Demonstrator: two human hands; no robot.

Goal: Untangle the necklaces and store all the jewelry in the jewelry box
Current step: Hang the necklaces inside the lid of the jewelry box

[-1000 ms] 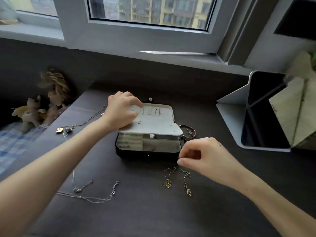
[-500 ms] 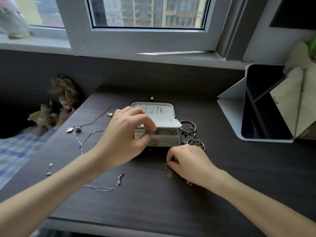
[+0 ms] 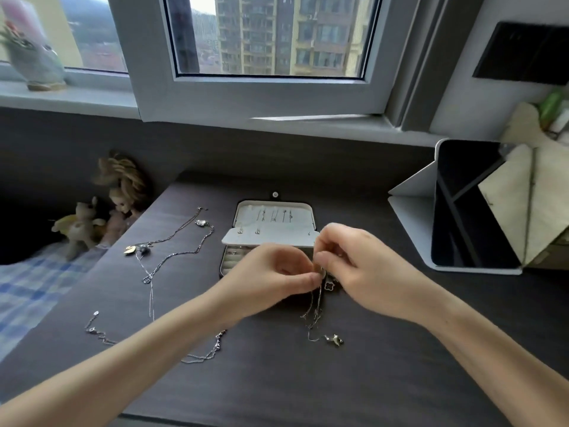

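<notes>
A dark table (image 3: 385, 380) fills the view below a window. Far to the right of the hands, a tablet (image 3: 462, 211) stands propped in a white folding case. Just behind the hands sits the open box (image 3: 274, 217). Its white lid is laid back, with small earrings pinned to the lining, and the hands hide part of the tray below.

The left hand (image 3: 271, 282) and right hand (image 3: 363, 272) meet in front of the box. Their fingers are curled, and the fingertips of both pinch a tangled chain (image 3: 314, 315) between them.

Far to the left of the hands, past the table's edge, sit soft dolls (image 3: 123, 186). Well to the left of the left hand, silver necklaces (image 3: 172, 257) lie spread over the table, and one passes out of sight behind the left forearm.

The chain hangs from the fingertips down to the table. A black clover pendant (image 3: 330, 286) shows just under the pinch. A small charm (image 3: 334, 339) lies at the chain's loose end, below the right hand.
</notes>
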